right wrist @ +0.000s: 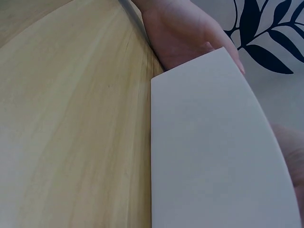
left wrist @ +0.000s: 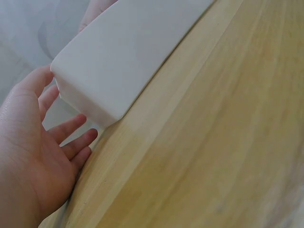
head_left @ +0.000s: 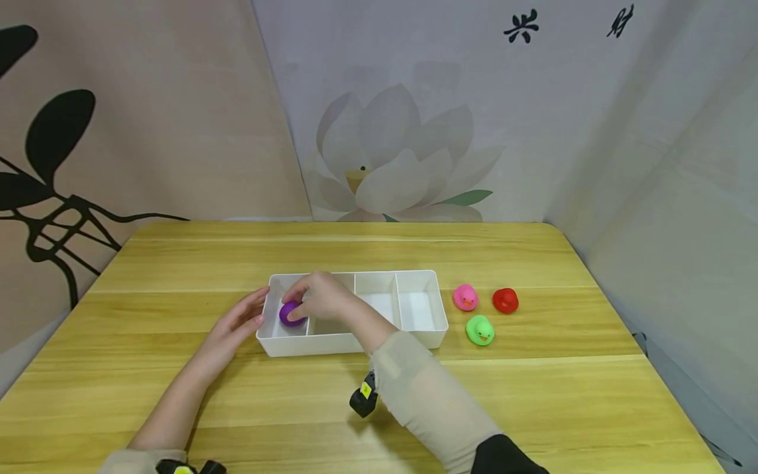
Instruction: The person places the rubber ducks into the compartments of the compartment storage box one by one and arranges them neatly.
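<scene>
Around the purple toy (head_left: pixel 287 316), right hand (head_left: pixel 322 296) curled.

You face a yellow wood-grained bench (head_left: pixel 562 401), its far edge before a pale backdrop (head_left: pixel 592 131) printed with a large lotus (head_left: pixel 393 174) and black characters (head_left: pixel 521 26). To your left, a beige panel (head_left: pixel 177 99) bears dark leaves (head_left: pixel 61 131); the light is soft.

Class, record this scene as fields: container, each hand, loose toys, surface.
container: white tray, four compartments in a row
left hand: left hand touches the tray's left end
right hand: right hand holds a purple toy in the leftmost compartment
loose toys: pink duck, green duck, red toy, all right of the tray
surface: wooden table
</scene>
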A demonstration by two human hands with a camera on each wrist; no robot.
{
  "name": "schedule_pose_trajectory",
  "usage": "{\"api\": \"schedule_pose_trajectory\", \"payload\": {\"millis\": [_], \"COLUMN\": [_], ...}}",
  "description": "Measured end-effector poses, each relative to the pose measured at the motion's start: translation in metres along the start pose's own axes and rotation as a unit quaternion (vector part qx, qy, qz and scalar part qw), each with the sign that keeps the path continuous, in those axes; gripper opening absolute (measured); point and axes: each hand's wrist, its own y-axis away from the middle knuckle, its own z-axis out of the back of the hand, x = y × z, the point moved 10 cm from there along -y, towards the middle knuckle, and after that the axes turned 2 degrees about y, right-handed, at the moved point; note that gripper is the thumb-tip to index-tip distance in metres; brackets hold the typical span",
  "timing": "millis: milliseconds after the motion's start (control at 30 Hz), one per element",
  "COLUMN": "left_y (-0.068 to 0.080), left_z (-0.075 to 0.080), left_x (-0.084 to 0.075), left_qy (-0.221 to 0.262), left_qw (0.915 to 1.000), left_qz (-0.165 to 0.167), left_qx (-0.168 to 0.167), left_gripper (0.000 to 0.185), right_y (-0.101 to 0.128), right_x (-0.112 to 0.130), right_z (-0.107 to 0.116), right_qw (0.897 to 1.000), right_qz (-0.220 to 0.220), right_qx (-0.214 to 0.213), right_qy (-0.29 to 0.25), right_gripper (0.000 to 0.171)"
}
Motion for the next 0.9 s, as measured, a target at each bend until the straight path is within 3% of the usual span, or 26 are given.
{"api": "schedule_pose_trajectory", "payload": {"millis": [900], "left_y": [-0.0003], "left_z": [0.001], "left_x": [0.0066], "left_qy": [-0.003], "left_qw": [0.9998], "left_qz": [0.016], "left_qx": [-0.006], "left_gripper": [0.048], "right_y": [0.0031], "right_x": [0.003], "right_z": [0.0004], "right_qw": [1.0], "right_qz": [0.003], "right_qx": [0.01], "right_qy": [0.021], "right_gripper": [0.021]}}
